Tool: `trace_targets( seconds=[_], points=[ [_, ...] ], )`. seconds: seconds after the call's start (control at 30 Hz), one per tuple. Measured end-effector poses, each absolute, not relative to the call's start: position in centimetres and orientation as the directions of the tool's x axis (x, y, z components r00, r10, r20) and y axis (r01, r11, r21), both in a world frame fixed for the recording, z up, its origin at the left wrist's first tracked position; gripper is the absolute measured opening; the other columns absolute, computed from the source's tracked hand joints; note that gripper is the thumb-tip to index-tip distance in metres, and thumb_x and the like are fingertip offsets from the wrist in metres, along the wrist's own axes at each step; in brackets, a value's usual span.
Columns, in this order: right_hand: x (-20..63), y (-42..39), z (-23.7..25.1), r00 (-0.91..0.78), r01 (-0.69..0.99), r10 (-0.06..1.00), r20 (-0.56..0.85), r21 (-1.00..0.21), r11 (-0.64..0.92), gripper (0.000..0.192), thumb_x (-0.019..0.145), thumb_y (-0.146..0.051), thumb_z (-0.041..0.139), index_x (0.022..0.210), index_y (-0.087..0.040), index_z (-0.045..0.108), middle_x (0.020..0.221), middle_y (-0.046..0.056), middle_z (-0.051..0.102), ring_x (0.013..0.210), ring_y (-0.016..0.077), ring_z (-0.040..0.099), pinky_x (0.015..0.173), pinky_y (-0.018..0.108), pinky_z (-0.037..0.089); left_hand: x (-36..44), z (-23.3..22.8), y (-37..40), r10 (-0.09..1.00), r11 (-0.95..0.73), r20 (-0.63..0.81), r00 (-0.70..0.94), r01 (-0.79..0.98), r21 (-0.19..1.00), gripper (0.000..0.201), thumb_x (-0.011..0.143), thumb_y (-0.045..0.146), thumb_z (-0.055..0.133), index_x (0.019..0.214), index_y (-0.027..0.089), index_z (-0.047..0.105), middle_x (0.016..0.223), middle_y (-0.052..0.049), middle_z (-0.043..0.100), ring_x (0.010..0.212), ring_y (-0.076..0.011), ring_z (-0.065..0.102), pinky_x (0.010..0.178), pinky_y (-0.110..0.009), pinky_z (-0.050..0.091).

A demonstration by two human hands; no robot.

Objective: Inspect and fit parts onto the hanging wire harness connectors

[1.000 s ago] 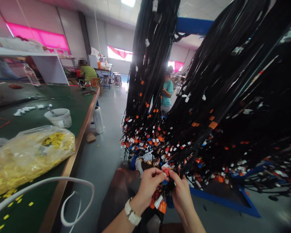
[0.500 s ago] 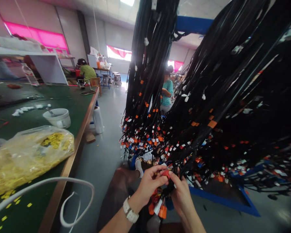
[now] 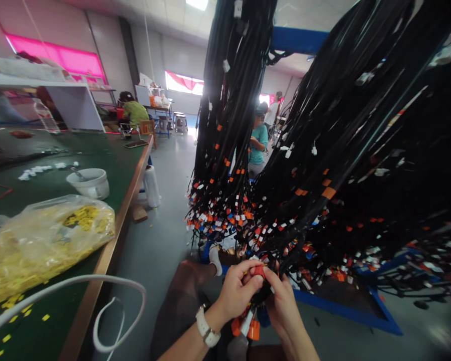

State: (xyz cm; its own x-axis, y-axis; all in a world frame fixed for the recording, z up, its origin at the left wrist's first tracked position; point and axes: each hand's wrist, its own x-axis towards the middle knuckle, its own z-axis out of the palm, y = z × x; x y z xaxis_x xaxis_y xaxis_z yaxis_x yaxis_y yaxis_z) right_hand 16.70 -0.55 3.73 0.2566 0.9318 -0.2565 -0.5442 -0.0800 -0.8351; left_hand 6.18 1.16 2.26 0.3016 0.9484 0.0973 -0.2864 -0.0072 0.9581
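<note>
Small red plastic connector [image 3: 258,271] sits low centre, pinched between my two hands just above my lap, at the bottom end of the nearest black wire bundle [image 3: 323,165] hanging from the rack. My left hand [image 3: 236,293] is closed on it from the left w/ thumb and forefinger on top; my right hand [image 3: 281,301] closes in from the right, fingertips touching the same piece. Both grips narrow, pinch only, palms not involved.

Below the pinch a cluster of orange and white terminal plugs [image 3: 248,326] dangles off the same bundle, touching my left wrist near the white wristwatch [image 3: 207,328].

How I'd do this step well, imo: keep the left pinch steady as the anchor, let the right fingers do the fine work, and keep the connector pulled clear of the neighbouring tagged ends so nothing else snags. Can't tell which face of the connector is up, fingers cover it, so I'd tilt it toward the cam before pushing anything. Don't tug the bundle down; many wires share that hang.

Outward: second black harness bundle [image 3: 229,115] hangs further back, orange tape marks along it. Blue steel rack frame [image 3: 346,313] runs along the floor on the right. Left is the green-topped workbench [image 3: 97,155] w/ a clear bag of yellow parts [image 3: 48,235], a white bowl [image 3: 89,182] and a white cable loop [image 3: 108,301]. A person in a teal shirt [image 3: 257,143] stands behind the bundles.
</note>
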Motion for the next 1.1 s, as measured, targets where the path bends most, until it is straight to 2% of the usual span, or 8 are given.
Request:
trace_targets(
  seconds=[0.17,0.47,0.67,0.83,0.97,1.1],
  points=[
    [16.7,-0.6,3.9,0.249,-0.549,0.928,-0.277,-0.83,-0.1,0.027,0.06,-0.029,0.08,0.078,-0.016,0.065,0.068,0.001,0.069,0.062,0.0154,0.062,0.059,0.024,0.05,6.5,2.0,1.0,0.961,-0.037,0.109,0.255,-0.272,0.962,0.036,0.074,0.038,0.064,0.101,0.015,0.068,0.073,-0.006,0.062,0.061,-0.0135,0.05,0.061,-0.023,0.044],
    [16.8,-0.5,3.8,0.278,-0.543,0.919,-0.279,-0.835,-0.089,0.026,0.058,-0.029,0.08,0.076,-0.018,0.065,0.069,-0.001,0.068,0.062,0.0148,0.062,0.059,0.024,0.05,6.9,1.2,1.0,0.955,-0.049,0.124,0.27,-0.271,0.961,0.032,0.079,0.033,0.06,0.105,0.016,0.065,0.079,-0.006,0.061,0.066,-0.0136,0.051,0.064,-0.023,0.044],
    [16.9,-0.6,3.6,0.274,-0.542,0.927,-0.257,-0.837,-0.072,0.024,0.059,-0.028,0.079,0.075,-0.018,0.065,0.066,-0.001,0.067,0.059,0.0141,0.06,0.057,0.023,0.049,7.0,1.2,1.0,0.955,-0.075,0.14,0.261,-0.244,0.967,0.028,0.081,0.032,0.057,0.102,0.016,0.065,0.076,-0.004,0.059,0.064,-0.0118,0.049,0.061,-0.02,0.042],
    [17.0,-0.5,3.3,0.263,-0.55,0.928,-0.264,-0.831,-0.08,0.024,0.059,-0.027,0.08,0.076,-0.018,0.066,0.068,-0.001,0.069,0.062,0.0131,0.061,0.06,0.022,0.049,6.9,1.7,1.2,0.95,-0.007,0.108,0.293,-0.325,0.946,0.03,0.079,0.03,0.061,0.103,0.014,0.065,0.074,-0.003,0.058,0.063,-0.0109,0.05,0.06,-0.02,0.042],
    [17.1,-0.5,3.3,0.247,-0.567,0.931,-0.27,-0.819,-0.087,0.025,0.062,-0.028,0.079,0.079,-0.018,0.066,0.072,-0.001,0.07,0.065,0.0132,0.062,0.064,0.022,0.05,6.7,1.8,1.3,0.95,0.022,0.081,0.3,-0.324,0.946,0.032,0.077,0.031,0.064,0.104,0.015,0.067,0.074,-0.003,0.061,0.066,-0.0116,0.052,0.063,-0.021,0.043],
    [17.1,-0.4,3.6,0.239,-0.579,0.928,-0.287,-0.809,-0.102,0.029,0.06,-0.03,0.081,0.082,-0.017,0.066,0.073,0.0,0.07,0.062,0.0123,0.062,0.059,0.022,0.05,6.4,1.4,1.3,0.97,0.088,-0.006,0.243,-0.329,0.94,0.045,0.078,0.044,0.06,0.112,0.015,0.064,0.068,-0.003,0.06,0.06,-0.0114,0.049,0.057,-0.021,0.039]
  ],
)
